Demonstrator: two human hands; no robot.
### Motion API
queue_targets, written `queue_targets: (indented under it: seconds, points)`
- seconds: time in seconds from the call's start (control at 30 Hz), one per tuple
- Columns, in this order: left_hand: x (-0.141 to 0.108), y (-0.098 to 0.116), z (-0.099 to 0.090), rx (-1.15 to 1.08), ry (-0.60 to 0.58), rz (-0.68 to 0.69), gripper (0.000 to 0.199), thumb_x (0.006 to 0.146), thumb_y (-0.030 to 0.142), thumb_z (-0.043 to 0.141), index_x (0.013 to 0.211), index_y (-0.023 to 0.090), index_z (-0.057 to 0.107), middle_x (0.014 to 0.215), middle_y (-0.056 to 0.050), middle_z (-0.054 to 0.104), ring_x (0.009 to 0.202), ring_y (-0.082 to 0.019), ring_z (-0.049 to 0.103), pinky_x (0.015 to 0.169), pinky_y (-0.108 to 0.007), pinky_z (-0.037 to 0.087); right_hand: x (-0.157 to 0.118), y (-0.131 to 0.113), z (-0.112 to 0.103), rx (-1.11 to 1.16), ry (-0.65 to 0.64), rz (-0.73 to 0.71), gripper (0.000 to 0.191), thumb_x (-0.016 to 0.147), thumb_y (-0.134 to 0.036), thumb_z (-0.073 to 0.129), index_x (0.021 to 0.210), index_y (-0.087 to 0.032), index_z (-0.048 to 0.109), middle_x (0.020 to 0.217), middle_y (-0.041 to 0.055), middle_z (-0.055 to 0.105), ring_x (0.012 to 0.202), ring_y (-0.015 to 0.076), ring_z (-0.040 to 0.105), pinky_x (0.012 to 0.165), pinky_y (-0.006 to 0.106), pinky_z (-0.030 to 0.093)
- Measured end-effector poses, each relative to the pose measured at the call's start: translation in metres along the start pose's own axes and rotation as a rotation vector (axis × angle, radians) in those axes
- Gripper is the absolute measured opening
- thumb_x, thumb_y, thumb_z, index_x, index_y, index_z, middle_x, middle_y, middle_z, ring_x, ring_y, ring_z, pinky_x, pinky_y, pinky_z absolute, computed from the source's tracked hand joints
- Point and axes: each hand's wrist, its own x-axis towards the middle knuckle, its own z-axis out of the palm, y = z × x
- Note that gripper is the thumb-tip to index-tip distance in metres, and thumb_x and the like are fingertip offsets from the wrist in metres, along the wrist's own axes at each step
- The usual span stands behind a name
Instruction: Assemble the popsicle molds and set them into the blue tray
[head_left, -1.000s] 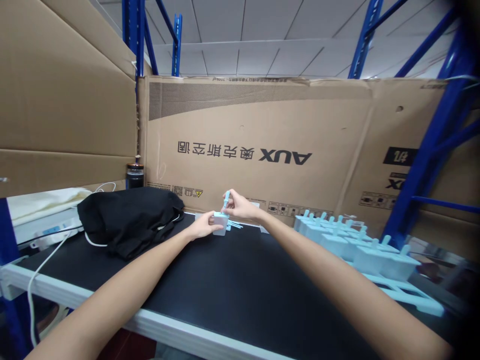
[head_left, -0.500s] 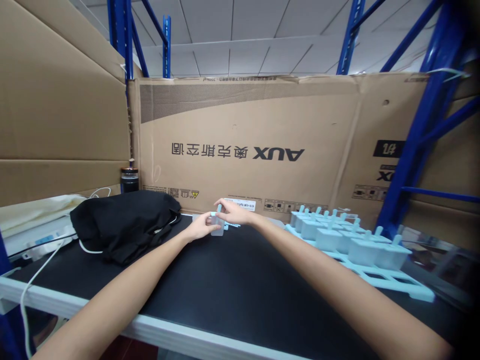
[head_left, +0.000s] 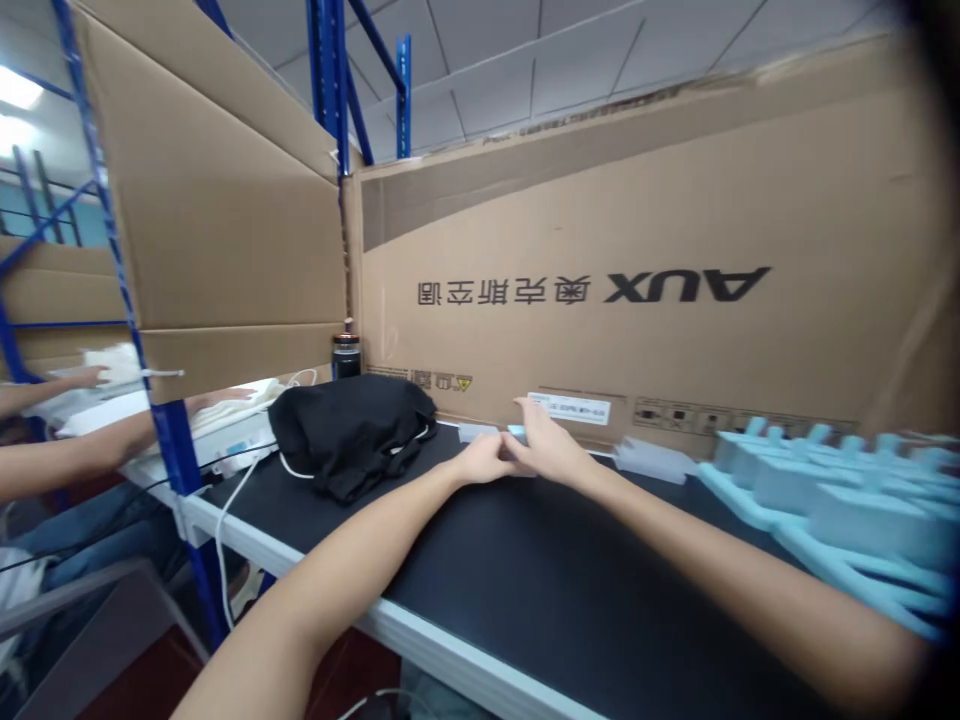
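Note:
Far back on the black tabletop, my left hand (head_left: 481,460) and my right hand (head_left: 551,447) meet with their fingertips together. Both are closed around a small ice pop mold (head_left: 517,432). Only a light blue bit of it shows above the fingers; the rest is hidden behind my hands. To the right, a light blue rack (head_left: 795,540) carries several frosted ice pop molds (head_left: 862,515) with blue sticks pointing up. Between my right hand and that rack lies a translucent whitish piece (head_left: 654,460), blurred.
A black cloth bundle (head_left: 352,430) lies to the left, with a white cable (head_left: 225,540) hanging over the table edge. A dark jar (head_left: 346,356) stands behind it. Cardboard (head_left: 562,230) walls the back. Beyond a blue post, another person's arm (head_left: 90,455) reaches over white material.
The view has swung left, bringing a co-worker into sight and the rack partly out of frame. The mold between my hands, plainly visible before, is now mostly covered by my fingers.

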Motion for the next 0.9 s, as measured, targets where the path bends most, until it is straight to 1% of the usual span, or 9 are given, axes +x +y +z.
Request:
queue_targets:
  seconds: [0.17,0.27,0.33,0.4,0.53,0.63,0.73,0.8,0.9]
  points:
    - [-0.004,0.012,-0.006,0.041,-0.1,0.073,0.034,0.075,0.046,0.064,0.086,0.013,0.065,0.081,-0.003,0.068,0.077,-0.018,0.062,0.069,-0.025,0.045,-0.016,-0.007,-0.008,-0.107,-0.029,0.071,0.055,0.089,-0.044,0.031,0.137,-0.018,0.028,0.119,0.0181,0.051,0.1,0.0286,0.056,0.079,0.039,0.042]
    - [-0.007,0.02,-0.014,0.076,-0.172,0.161,0.037,0.073,0.048,0.067,0.09,0.015,0.065,0.09,-0.005,0.067,0.083,-0.019,0.061,0.078,-0.029,0.045,-0.027,-0.011,-0.014,-0.235,-0.033,0.029,0.046,0.09,-0.044,0.031,0.128,-0.019,0.04,0.108,0.0151,0.055,0.092,0.0263,0.056,0.069,0.034,0.042]
    - [-0.01,0.018,-0.02,0.174,-0.093,0.185,0.044,0.07,0.051,0.069,0.097,0.017,0.064,0.1,-0.007,0.064,0.095,-0.023,0.056,0.088,-0.034,0.042,-0.035,-0.013,-0.022,-0.298,-0.056,-0.035,0.036,0.089,-0.042,0.033,0.115,-0.019,0.047,0.102,0.0118,0.055,0.089,0.0237,0.055,0.064,0.028,0.039]
    - [-0.01,0.008,-0.025,0.264,0.025,0.136,0.05,0.068,0.056,0.068,0.103,0.021,0.063,0.108,-0.007,0.06,0.106,-0.026,0.05,0.096,-0.04,0.037,-0.039,-0.009,-0.035,-0.34,-0.071,-0.051,0.032,0.09,-0.04,0.032,0.109,-0.02,0.048,0.1,0.0089,0.055,0.086,0.0204,0.054,0.063,0.025,0.037]
    - [-0.01,-0.019,-0.03,0.402,0.049,0.075,0.045,0.078,0.058,0.056,0.11,0.027,0.061,0.123,-0.006,0.053,0.116,-0.028,0.041,0.102,-0.044,0.03,-0.047,0.021,-0.09,-0.381,-0.068,0.005,0.027,0.087,-0.037,0.037,0.102,-0.018,0.049,0.09,0.0079,0.055,0.076,0.017,0.053,0.066,0.026,0.037]
    - [-0.012,-0.032,-0.029,0.5,0.042,-0.01,0.047,0.081,0.056,0.051,0.117,0.027,0.058,0.131,-0.007,0.048,0.121,-0.03,0.036,0.103,-0.046,0.029,-0.064,0.064,-0.149,-0.406,-0.069,0.064,0.027,0.084,-0.037,0.04,0.099,-0.017,0.05,0.088,0.0085,0.055,0.081,0.0196,0.052,0.07,0.027,0.038]
    - [-0.012,-0.036,-0.028,0.53,0.0,-0.076,0.048,0.082,0.056,0.047,0.116,0.025,0.058,0.127,-0.008,0.052,0.119,-0.03,0.039,0.1,-0.044,0.032,-0.093,0.107,-0.203,-0.427,-0.137,0.15,0.026,0.082,-0.038,0.04,0.095,-0.019,0.051,0.086,0.0073,0.057,0.085,0.0215,0.053,0.073,0.029,0.039]
    - [-0.011,-0.035,-0.027,0.546,0.013,-0.094,0.048,0.082,0.056,0.045,0.116,0.023,0.057,0.121,-0.009,0.054,0.115,-0.03,0.042,0.098,-0.043,0.035,-0.113,0.125,-0.226,-0.429,-0.23,0.241,0.028,0.082,-0.039,0.038,0.097,-0.019,0.051,0.09,0.0086,0.059,0.085,0.0219,0.054,0.072,0.03,0.039]
    - [-0.011,-0.03,-0.027,0.588,0.053,-0.11,0.047,0.081,0.054,0.045,0.114,0.022,0.057,0.115,-0.01,0.055,0.109,-0.029,0.046,0.095,-0.042,0.036,-0.137,0.135,-0.236,-0.51,-0.353,0.381,0.034,0.083,-0.041,0.036,0.105,-0.018,0.049,0.101,0.0132,0.059,0.093,0.0261,0.054,0.073,0.035,0.036]
